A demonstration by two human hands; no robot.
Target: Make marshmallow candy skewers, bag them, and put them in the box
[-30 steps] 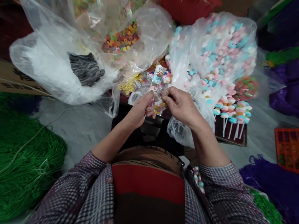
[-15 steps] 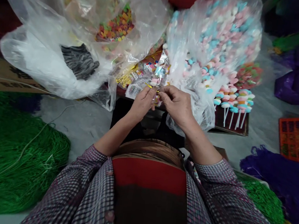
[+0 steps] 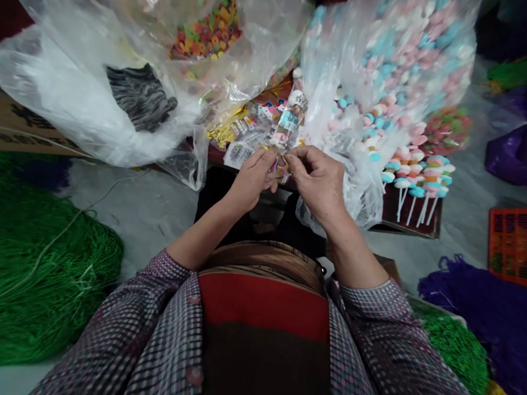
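Both hands meet over the table's front edge. My left hand [image 3: 255, 177] is closed around the gathered lower end of a clear candy wrapper [image 3: 290, 118], which has pink and blue marshmallows inside and points away from me. A thin yellow tie [image 3: 264, 148] shows at the left fingertips. My right hand [image 3: 317, 176] pinches at the same spot, its thumb and forefinger together on what looks like the tie's other end; the detail is too small to be sure. Behind the hands lie printed packets [image 3: 242, 152] and a bunch of gold ties [image 3: 220, 132].
Marshmallow skewers on white sticks [image 3: 426, 176] lie at the table's right end, below a large marshmallow bag [image 3: 409, 44]. Left are a bag of gummy rings [image 3: 209, 34] and a bag with grey strands [image 3: 140, 99]. Green cords [image 3: 38, 263] and an orange crate [image 3: 522, 244] flank the table.
The view has shifted slightly. My right hand's fingers have drawn a little away from the left fingertips, and the wrapper end between the hands shows more.
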